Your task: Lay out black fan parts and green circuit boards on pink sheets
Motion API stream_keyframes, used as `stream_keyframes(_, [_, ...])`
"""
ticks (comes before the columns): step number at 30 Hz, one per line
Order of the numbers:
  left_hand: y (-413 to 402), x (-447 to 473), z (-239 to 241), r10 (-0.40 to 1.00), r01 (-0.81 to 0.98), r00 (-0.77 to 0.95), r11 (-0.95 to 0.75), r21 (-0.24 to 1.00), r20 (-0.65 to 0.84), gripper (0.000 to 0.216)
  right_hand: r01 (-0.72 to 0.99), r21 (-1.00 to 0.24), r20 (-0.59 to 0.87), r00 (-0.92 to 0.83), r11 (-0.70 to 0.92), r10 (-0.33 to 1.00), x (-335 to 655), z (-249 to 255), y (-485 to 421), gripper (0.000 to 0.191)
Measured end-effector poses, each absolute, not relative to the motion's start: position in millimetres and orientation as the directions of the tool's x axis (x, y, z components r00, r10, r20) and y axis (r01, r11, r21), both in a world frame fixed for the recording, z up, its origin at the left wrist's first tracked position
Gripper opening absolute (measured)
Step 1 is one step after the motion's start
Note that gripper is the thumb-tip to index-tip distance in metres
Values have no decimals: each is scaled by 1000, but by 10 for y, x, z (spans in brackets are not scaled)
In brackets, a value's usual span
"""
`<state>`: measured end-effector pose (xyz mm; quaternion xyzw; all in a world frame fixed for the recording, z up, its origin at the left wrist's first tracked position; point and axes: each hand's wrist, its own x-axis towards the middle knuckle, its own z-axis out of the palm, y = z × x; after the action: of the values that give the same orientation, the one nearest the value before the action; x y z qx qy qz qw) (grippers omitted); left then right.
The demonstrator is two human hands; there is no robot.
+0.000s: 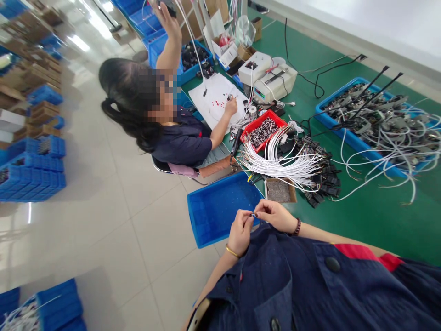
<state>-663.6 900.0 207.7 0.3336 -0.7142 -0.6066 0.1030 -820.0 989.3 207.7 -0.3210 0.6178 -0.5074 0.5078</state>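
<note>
My left hand (240,232), with a gold bangle at the wrist, is closed in a pinch in front of my dark jacket. Fingertip to fingertip with it, my right hand (275,215), wearing a dark beaded bracelet, pinches too. Between them is a tiny dark and pale part (253,215), too small to name. Just beyond my hands lie a small cardboard box (279,191) of fine metal bits and a bundle of white cables (282,165) with black housings (324,172). A red bin (244,136) holds many small black-and-white pieces.
An empty-looking blue crate (198,223) sits below the bench edge, left of my hands. A co-worker (182,142) sits beyond it, one arm raised. On the green bench (372,220) stand a blue tray (375,161) of cabled parts and a soldering station (275,85).
</note>
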Motion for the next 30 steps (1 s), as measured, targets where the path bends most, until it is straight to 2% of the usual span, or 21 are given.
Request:
stream_keyframes(3, [8993, -6644, 2113, -608, -332, -769, 118, 936, -196, 21, 112, -946, -323, -265, 303, -909, -8227, 2072, 9890, 27])
stream_keyframes(7, [8992, -6656, 2136, -605, -305, -780, 139, 942, -164, 19, 158, -932, -357, -237, 327, -903, -8221, 2077, 9889, 29])
stream_keyframes(12, [9007, -6659, 2102, -599, -277, -785, 114, 954, -157, 20, 428, -827, -441, -92, 364, -893, -8211, 1941, 9891, 46])
stream_keyframes(14, [9013, -6651, 2087, -605, -289, -775, 83, 954, -182, 23, 437, -793, -489, -42, 424, -872, -8328, 1817, 9862, 46])
stream_keyframes(15, [9014, -6645, 2080, -611, -302, -765, 64, 951, -202, 25, 329, -813, -528, -70, 480, -846, -8426, 1743, 9836, 41])
stream_keyframes(16, [9013, -6639, 2074, -620, -318, -752, 43, 947, -225, 26, 147, -821, -570, -144, 552, -809, -8543, 1662, 9805, 34])
stream_keyframes(17, [9011, -6633, 2069, -629, -331, -738, 21, 943, -245, 28, -65, -779, -593, -247, 624, -766, -8672, 1578, 9769, 26])
stream_keyframes(18, [9007, -6627, 2064, -638, -340, -725, 0, 941, -262, 30, -271, -671, -588, -372, 690, -718, -8798, 1490, 9734, 21])
stream_keyframes(20, [8998, -6620, 2054, -651, -340, -707, -31, 940, -277, 33, -444, -474, -570, -504, 761, -649, -9003, 1316, 9674, 22])
stream_keyframes(24, [8983, -6610, 2037, -660, -347, -696, -37, 937, -283, 34, -522, -344, -609, -509, 781, -608, -9099, 1047, 9617, 32])
stream_keyframes(30, [8981, -6593, 2039, -672, -385, -676, -28, 923, -302, 31, -601, -271, -642, -469, 752, -607, -9037, 946, 9655, 37])
